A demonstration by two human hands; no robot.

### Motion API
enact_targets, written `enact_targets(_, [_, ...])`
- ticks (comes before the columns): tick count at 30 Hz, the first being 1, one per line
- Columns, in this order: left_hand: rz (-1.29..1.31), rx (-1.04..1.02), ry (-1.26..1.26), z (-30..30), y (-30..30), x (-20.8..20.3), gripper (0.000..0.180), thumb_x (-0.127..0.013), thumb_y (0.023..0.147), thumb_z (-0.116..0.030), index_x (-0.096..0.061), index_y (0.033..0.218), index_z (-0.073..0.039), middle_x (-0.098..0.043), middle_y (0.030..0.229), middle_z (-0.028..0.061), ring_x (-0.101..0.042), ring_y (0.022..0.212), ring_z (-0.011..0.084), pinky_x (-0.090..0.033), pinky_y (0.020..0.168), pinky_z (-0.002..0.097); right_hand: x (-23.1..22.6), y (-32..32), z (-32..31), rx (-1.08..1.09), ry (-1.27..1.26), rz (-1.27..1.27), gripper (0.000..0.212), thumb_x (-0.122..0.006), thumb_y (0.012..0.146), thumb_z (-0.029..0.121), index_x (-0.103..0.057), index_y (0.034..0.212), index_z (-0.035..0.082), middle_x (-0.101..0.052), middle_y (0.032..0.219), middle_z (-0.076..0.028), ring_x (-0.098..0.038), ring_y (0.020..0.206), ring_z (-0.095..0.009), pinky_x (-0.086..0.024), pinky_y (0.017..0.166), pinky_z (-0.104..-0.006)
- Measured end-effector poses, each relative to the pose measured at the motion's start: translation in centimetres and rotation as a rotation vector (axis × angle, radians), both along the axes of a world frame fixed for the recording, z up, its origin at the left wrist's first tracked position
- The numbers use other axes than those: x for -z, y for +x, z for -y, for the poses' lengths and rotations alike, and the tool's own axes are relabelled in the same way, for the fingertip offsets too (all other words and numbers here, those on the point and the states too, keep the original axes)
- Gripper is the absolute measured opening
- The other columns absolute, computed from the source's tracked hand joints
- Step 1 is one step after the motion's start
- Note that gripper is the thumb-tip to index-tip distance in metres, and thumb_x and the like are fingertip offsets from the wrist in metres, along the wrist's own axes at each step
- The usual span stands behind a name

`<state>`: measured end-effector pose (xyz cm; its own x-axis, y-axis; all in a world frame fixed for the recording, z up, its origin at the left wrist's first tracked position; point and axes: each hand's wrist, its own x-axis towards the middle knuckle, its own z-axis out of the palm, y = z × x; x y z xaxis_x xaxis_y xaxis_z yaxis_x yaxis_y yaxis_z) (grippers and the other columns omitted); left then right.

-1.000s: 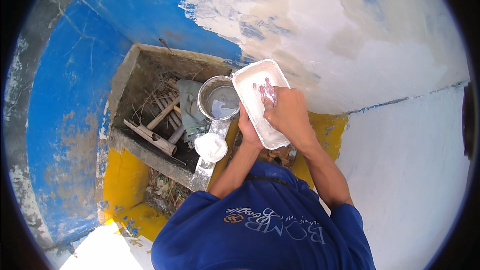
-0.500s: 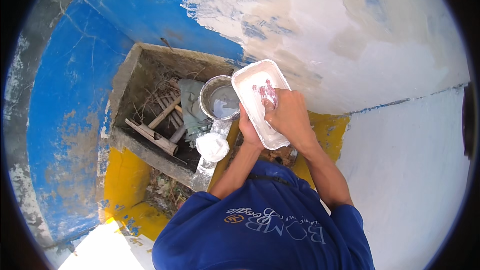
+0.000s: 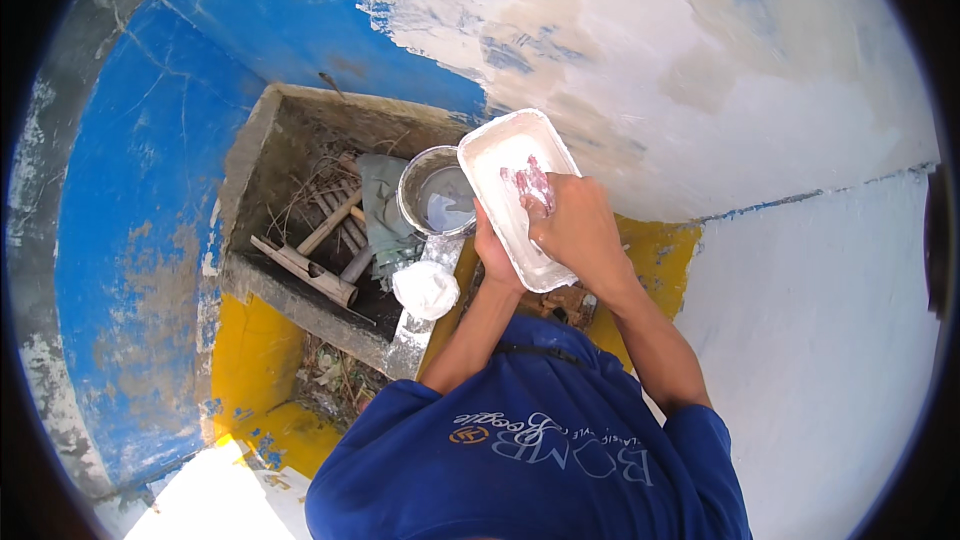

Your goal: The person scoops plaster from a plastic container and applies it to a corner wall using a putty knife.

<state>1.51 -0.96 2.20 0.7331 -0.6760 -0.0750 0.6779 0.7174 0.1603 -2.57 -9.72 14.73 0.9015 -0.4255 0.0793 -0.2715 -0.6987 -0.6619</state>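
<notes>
While the left hand [image 3: 494,258] grips the white tray [image 3: 488,148], the right hand [image 3: 577,220] reaches inside.
Right-hand grip: cannot be determined. Round bucket [image 3: 412,190] stands just left.

White tray [image 3: 503,208], dark-blue shirt [image 3: 525,490]

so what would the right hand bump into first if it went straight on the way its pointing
The white tray, most likely: the right hand, with a reddish piece at its front, points toward the tray's far end. Depth is unclear, so it could be the tray's floor or end wall.
</notes>
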Motion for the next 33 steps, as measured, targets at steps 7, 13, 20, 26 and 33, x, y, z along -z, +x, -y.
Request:
enact_targets(7, [-0.028,0.034,-0.207,0.1,0.0,0.7,0.069,-0.029,0.1,-0.057,-0.031,0.148,-0.008,-0.046,0.143,0.0119,-0.047,0.129,0.0293,-0.036,0.11,0.0447,-0.3,0.5,0.0,0.029,0.023,0.019,0.019,-0.064,0.074,0.007,-0.064,0.077,-0.012,-0.056,0.066,-0.033,-0.058,0.064,-0.049,-0.047,0.065,-0.0502])
enact_targets(13, [0.031,0.078,-0.107,-0.2,0.3,0.5,0.069,-0.031,0.1,-0.055,-0.028,0.15,-0.007,-0.041,0.148,0.0135,-0.046,0.13,0.0305,-0.037,0.109,0.0452,-1.7,0.2,1.9,0.063,-0.172,0.043,0.015,-0.063,0.077,0.008,-0.066,0.082,-0.006,-0.058,0.062,-0.027,-0.058,0.06,-0.046,-0.046,0.06,-0.0488])
enact_targets(20, [0.005,0.048,-0.007,-0.4,0.1,0.9,0.066,-0.031,0.1,-0.054,-0.03,0.149,-0.008,-0.043,0.145,0.014,-0.047,0.129,0.0307,-0.038,0.108,0.0464,0.6,-1.0,1.0,0.042,-0.232,-0.07,0.014,-0.064,0.076,0.008,-0.065,0.077,-0.006,-0.056,0.062,-0.027,-0.058,0.06,-0.046,-0.046,0.059,-0.049])
enact_targets(26, [-0.028,0.046,-0.014,0.2,-0.4,-0.2,0.068,-0.031,0.1,-0.057,-0.034,0.147,-0.009,-0.049,0.14,0.0112,-0.049,0.127,0.0281,-0.039,0.107,0.0458,0.3,0.1,0.2,0.072,0.022,-0.005,0.016,-0.064,0.074,0.007,-0.064,0.074,-0.009,-0.058,0.068,-0.031,-0.059,0.063,-0.047,-0.047,0.061,-0.0494])
enact_targets(33, [0.043,0.028,-0.13,-0.5,0.2,2.5,0.067,-0.034,0.098,-0.057,-0.035,0.146,-0.01,-0.049,0.138,0.0112,-0.051,0.122,0.0272,-0.042,0.105,0.0453,-0.4,-0.2,0.1,0.013,0.077,-0.004,0.016,-0.065,0.073,0.006,-0.064,0.077,-0.01,-0.057,0.067,-0.032,-0.059,0.063,-0.048,-0.047,0.062,-0.0492])
